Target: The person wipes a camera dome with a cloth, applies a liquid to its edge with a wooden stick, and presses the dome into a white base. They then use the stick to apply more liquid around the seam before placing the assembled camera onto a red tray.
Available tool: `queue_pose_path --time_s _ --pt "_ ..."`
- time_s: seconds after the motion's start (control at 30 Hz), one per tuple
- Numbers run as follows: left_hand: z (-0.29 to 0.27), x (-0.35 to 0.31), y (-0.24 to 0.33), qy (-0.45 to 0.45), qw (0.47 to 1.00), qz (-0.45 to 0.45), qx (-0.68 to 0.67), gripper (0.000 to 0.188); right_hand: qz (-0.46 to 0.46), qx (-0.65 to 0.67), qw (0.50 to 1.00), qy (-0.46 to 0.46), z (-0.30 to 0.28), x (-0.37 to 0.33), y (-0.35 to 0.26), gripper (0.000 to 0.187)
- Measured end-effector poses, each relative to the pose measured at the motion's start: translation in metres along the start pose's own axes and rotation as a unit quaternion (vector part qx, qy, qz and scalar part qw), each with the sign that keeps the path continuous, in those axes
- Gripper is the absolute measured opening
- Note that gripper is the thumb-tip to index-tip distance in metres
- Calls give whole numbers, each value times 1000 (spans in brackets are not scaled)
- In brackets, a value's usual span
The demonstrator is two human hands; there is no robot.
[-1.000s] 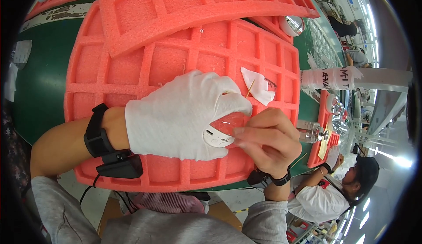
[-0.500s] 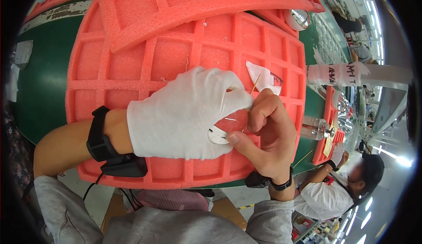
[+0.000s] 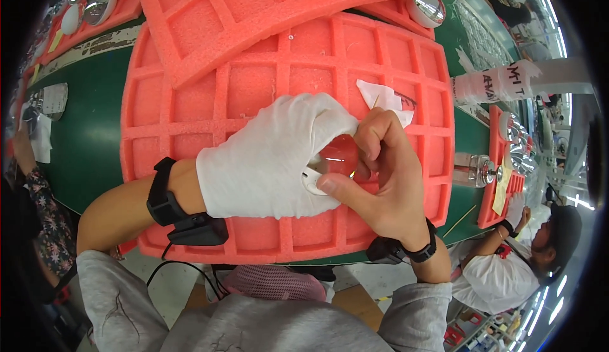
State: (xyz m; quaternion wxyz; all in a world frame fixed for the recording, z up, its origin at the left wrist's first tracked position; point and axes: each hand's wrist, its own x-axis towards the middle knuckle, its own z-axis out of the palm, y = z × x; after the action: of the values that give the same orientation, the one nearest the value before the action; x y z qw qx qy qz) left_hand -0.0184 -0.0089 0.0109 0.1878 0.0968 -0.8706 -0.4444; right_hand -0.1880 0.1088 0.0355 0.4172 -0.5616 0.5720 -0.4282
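Observation:
My left hand (image 3: pixel 266 155), in a white glove, curls round a glossy rounded piece (image 3: pixel 339 155), a mirrored or clear dome that shows the red of the foam, with a white part (image 3: pixel 312 181) at its near side. My bare right hand (image 3: pixel 393 180) closes on the same dome from the right. Its thumb presses the white part, while its bent fingers sit at the far edge. The tip of a thin wooden stick (image 3: pixel 376 102) shows just beyond those fingers; I cannot tell whether they hold it. Much of the dome is hidden by the glove.
Beneath my hands lies a red foam tray (image 3: pixel 190 118) with square pockets, another foam tray (image 3: pixel 254 25) overlapping its far side. White paper (image 3: pixel 380 93) lies on it. A mirrored dome (image 3: pixel 426 10) is at back right, a clear bottle (image 3: pixel 471 169) at right. A co-worker (image 3: pixel 507 269) sits right.
The whole view has shifted slightly, so the trays and my arms appear further right. My hands keep hold of the dome, which now shows more of its glossy face.

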Motion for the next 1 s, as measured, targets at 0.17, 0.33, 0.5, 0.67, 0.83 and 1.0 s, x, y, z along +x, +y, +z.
queue_pose_path --time_s 0.17,0.33,0.5,0.67,0.83,1.0 --pt "-3 12 6 3 999 26 30 51 -40 68 997 10 -11 -1 29 27" --pt "-8 -7 10 0 984 82 159 63 -10 175 983 60 -18 5 23 17" --pt "-6 -13 38 38 997 -60 7 60 -7 106 984 144 -25 -10 29 20" --pt "-46 -44 9 77 835 -30 -544 57 -25 89 991 97 -15 -8 28 20" --pt "-147 -103 19 189 632 -22 -751 45 -3 105 993 58 -8 -6 16 18" --pt "-241 -141 33 379 713 22 -590 37 11 101 995 18 -13 -6 23 17"
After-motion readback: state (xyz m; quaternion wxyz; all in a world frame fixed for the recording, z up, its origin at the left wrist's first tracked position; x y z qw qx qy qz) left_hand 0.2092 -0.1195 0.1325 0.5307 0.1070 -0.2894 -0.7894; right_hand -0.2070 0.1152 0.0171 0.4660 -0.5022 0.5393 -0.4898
